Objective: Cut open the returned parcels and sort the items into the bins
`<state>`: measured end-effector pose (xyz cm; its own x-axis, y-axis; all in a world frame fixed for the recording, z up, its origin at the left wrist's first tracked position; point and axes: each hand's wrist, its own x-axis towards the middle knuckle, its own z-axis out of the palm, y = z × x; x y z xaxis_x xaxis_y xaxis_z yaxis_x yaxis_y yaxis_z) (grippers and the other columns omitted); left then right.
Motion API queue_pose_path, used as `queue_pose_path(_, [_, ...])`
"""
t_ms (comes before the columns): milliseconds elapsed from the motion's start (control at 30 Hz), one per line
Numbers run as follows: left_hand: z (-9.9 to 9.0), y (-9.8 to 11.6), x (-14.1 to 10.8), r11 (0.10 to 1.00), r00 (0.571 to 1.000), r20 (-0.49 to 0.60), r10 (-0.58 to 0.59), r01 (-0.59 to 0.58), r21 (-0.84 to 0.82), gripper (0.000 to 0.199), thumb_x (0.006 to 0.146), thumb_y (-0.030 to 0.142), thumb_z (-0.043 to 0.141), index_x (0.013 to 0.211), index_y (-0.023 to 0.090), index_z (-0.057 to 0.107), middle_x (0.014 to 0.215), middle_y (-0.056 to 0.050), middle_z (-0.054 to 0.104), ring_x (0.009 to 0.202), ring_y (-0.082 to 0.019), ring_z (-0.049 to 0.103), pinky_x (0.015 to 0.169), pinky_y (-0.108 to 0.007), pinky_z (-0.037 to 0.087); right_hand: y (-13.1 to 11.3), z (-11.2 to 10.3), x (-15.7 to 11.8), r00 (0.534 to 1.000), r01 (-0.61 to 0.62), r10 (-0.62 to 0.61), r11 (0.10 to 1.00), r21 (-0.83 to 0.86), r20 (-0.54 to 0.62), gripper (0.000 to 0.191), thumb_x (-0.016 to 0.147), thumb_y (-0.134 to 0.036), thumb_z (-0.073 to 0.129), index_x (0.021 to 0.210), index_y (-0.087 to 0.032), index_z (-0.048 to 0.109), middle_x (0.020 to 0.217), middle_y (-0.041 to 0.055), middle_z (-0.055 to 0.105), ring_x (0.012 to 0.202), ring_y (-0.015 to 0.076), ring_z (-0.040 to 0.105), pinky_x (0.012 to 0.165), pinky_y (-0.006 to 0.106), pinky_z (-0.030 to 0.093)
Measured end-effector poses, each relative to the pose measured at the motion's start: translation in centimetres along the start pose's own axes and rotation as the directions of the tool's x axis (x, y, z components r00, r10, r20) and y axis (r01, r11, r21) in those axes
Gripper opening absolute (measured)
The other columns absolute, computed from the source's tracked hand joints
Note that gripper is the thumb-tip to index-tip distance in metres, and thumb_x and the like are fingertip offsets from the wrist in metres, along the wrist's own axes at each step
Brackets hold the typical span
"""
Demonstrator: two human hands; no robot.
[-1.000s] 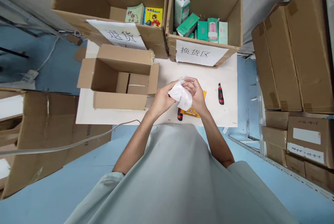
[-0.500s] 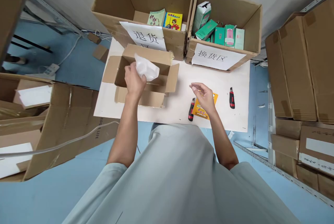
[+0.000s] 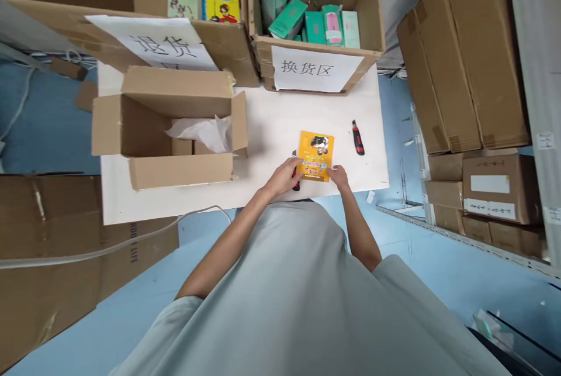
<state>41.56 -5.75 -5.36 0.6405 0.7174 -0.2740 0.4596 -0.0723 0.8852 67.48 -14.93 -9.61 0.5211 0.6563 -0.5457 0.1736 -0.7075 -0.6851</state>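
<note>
An orange-yellow booklet (image 3: 316,154) with cartoon figures and coloured lettering is between my hands, over the front part of the white table. My left hand (image 3: 281,179) holds its left edge with fingers and thumb. At the lower right corner, my right hand (image 3: 339,178) pinches the booklet. A red and black utility knife (image 3: 297,185) lies partly hidden under my left fingers. To the left stands an opened cardboard box (image 3: 179,172), its flaps folded out. Crumpled white wrapping (image 3: 205,132) rests inside it.
Another utility knife (image 3: 358,138) lies on the table (image 3: 280,113) at the right. Behind are two large labelled cartons: the left carton (image 3: 228,48) contains books, the right carton (image 3: 368,19) green boxes. Stacked cartons (image 3: 477,66) stand at the right. A pale cable (image 3: 131,244) crosses the left side.
My left hand has let go of the white wrapping, now in the opened box, and moved right to the booklet. My right hand has shifted to the booklet's lower right corner. The view has turned right.
</note>
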Motion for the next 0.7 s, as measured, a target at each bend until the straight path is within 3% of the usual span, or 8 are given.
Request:
queue_pose_path(33, [1.8, -1.0, 0.8, 0.992, 0.992, 0.052, -0.117, 0.118, -0.032, 0.053, 0.093, 0.027, 0.074, 0.146, 0.021, 0.074, 0.16, -0.014, 0.069, 0.151, -0.036, 0.064, 0.132, -0.051, 0.05, 0.7, 0.0, -0.2, 0.999, -0.049, 0.049, 0.999, -0.016, -0.007, 0.036, 0.092, -0.048, 0.08, 0.114, -0.019, 0.075, 0.117, 0.0146, 0.085, 0.114, 0.0279, 0.079, 0.091, 0.033, 0.064])
queue_pose_path(167, [6.2, -4.2, 2.7, 0.966, 0.963, 0.102, -0.248, 0.254, -0.053, 0.049, 0.087, 0.028, 0.081, 0.135, 0.015, 0.078, 0.15, -0.022, 0.074, 0.141, -0.043, 0.071, 0.124, -0.057, 0.056, 2.2, 0.6, -0.5, 0.983, -0.185, 0.185, 0.982, -0.04, -0.004, 0.026, 0.09, -0.041, 0.083, 0.091, -0.018, 0.073, 0.095, 0.0136, 0.083, 0.095, 0.0259, 0.077, 0.074, 0.029, 0.057])
queue_pose_path(267, [7.4, -5.2, 3.0, 0.951, 0.954, 0.097, -0.284, 0.293, -0.094, 0.051, 0.087, 0.035, 0.085, 0.134, 0.014, 0.079, 0.147, -0.023, 0.076, 0.137, -0.042, 0.073, 0.121, -0.056, 0.057, 2.0, 1.4, -0.8, 0.976, -0.213, 0.213, 0.977, -0.018, 0.042, 0.028, 0.089, -0.036, 0.083, 0.074, -0.019, 0.067, 0.077, 0.0099, 0.077, 0.079, 0.0227, 0.073, 0.066, 0.028, 0.052])
queue_pose_path(367, [7.7, -5.6, 3.0, 0.945, 0.954, 0.078, -0.29, 0.299, -0.136, 0.056, 0.084, 0.043, 0.091, 0.131, 0.016, 0.08, 0.138, -0.021, 0.08, 0.13, -0.041, 0.076, 0.12, -0.058, 0.058, 1.2, 2.4, -1.5, 0.983, -0.168, 0.166, 0.986, 0.016, 0.075, 0.025, 0.083, -0.033, 0.086, 0.073, -0.02, 0.067, 0.072, 0.0052, 0.074, 0.077, 0.0215, 0.072, 0.066, 0.027, 0.053])
queue_pose_path(467, [7.3, -5.4, 3.1, 0.947, 0.963, 0.043, -0.268, 0.271, -0.173, 0.064, 0.08, 0.045, 0.094, 0.136, 0.018, 0.079, 0.132, -0.018, 0.083, 0.126, -0.04, 0.077, 0.118, -0.06, 0.059, -0.3, 3.1, -2.1, 0.996, -0.087, 0.086, 0.996, 0.017, 0.022, 0.014, 0.081, -0.03, 0.081, 0.085, -0.022, 0.069, 0.081, 0.0024, 0.077, 0.084, 0.022, 0.073, 0.072, 0.028, 0.056])
queue_pose_path(533, [6.4, -4.7, 3.6, 0.957, 0.973, -0.023, -0.23, 0.222, -0.185, 0.073, 0.081, 0.043, 0.092, 0.147, 0.019, 0.074, 0.143, -0.019, 0.079, 0.136, -0.043, 0.074, 0.123, -0.063, 0.055, -1.5, 2.7, -2.3, 0.999, -0.025, 0.025, 1.0, -0.003, -0.033, 0.013, 0.084, -0.03, 0.075, 0.093, -0.023, 0.068, 0.091, 0.0029, 0.079, 0.088, 0.0228, 0.073, 0.078, 0.03, 0.058])
queue_pose_path(633, [3.4, -2.5, 4.9, 0.985, 0.976, -0.187, -0.109, 0.081, -0.152, 0.089, 0.087, 0.035, 0.086, 0.17, 0.021, 0.056, 0.178, -0.02, 0.054, 0.166, -0.043, 0.051, 0.137, -0.062, 0.041, -4.2, 0.4, -1.9, 0.99, 0.112, -0.115, 0.993, -0.04, -0.078, 0.015, 0.091, -0.033, 0.069, 0.104, -0.025, 0.069, 0.109, 0.0041, 0.081, 0.1, 0.0245, 0.074, 0.091, 0.034, 0.058])
queue_pose_path(700, [0.4, -0.4, 6.0, 0.997, 0.956, -0.287, 0.055, -0.068, -0.036, 0.096, 0.09, 0.027, 0.081, 0.179, 0.023, 0.044, 0.191, -0.016, 0.032, 0.178, -0.038, 0.032, 0.144, -0.058, 0.032, -6.7, -1.9, -1.6, 0.95, 0.3, -0.308, 0.948, -0.11, -0.06, 0.017, 0.095, -0.035, 0.066, 0.109, -0.027, 0.071, 0.115, 0.0038, 0.082, 0.106, 0.0267, 0.075, 0.096, 0.036, 0.057])
